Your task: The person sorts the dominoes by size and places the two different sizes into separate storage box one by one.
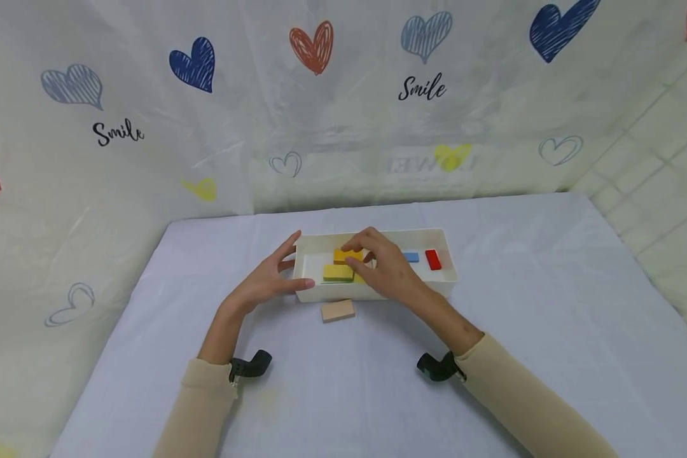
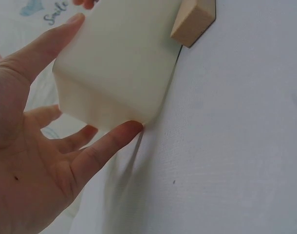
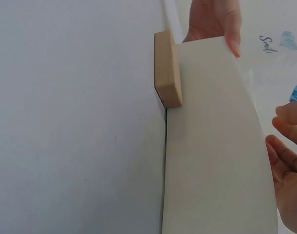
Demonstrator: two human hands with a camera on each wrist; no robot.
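A long white plastic bin (image 1: 378, 292) stands on the table with colored blocks inside. My left hand (image 1: 269, 278) rests against its left end, thumb on the near rim and the other fingers spread over the end wall, fairly straight. Over the bin's left half is my right hand (image 1: 390, 266), thumb and fingertips apart beside the yellow blocks. One yellow block (image 1: 338, 272) lies nearer, and an orange-yellow block (image 1: 340, 256) sits behind it, partly covered by the right fingers. No block shows between the right fingers (image 3: 289, 113) in the right wrist view.
A plain wooden block (image 1: 338, 311) lies on the white tablecloth (image 1: 343, 381), right by the bin's front wall. Inside the bin's right half are a blue block (image 1: 411, 257) and a red block (image 1: 432, 259). A printed curtain (image 1: 343, 114) hangs behind the table.
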